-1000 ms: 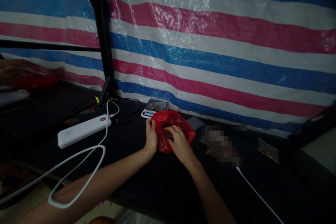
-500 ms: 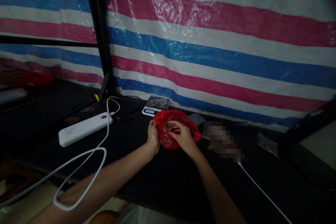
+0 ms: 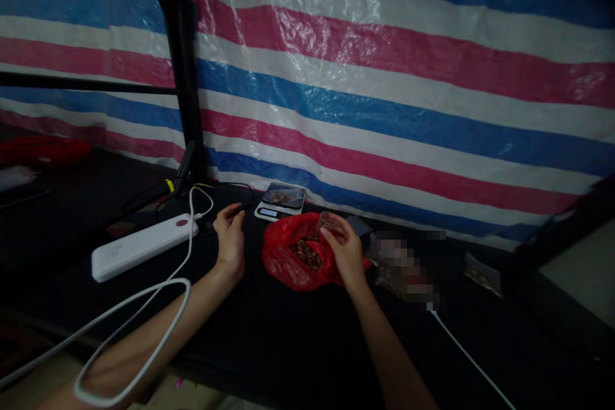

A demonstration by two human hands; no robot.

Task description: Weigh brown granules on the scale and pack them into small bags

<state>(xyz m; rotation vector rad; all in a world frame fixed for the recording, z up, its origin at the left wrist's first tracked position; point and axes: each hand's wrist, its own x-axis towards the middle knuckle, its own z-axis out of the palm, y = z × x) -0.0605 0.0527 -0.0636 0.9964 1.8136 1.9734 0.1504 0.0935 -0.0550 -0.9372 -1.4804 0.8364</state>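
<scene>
Right hand [image 3: 349, 251] at open red bag [image 3: 284, 264] (with small clear item [image 3: 327, 220], perhaps)

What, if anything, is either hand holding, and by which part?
The left hand holds nothing. The right hand, over the red bag, seems to pinch something small; it is too dim to tell what, or by which part.

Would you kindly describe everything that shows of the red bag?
The red bag looks like thin, glossy, crumpled plastic. It rests on the black table, mouth open upward, showing small brown pieces inside. It lies just in front of the scale. The right hand is at its right side; contact is unclear. The left hand is clear.
</scene>
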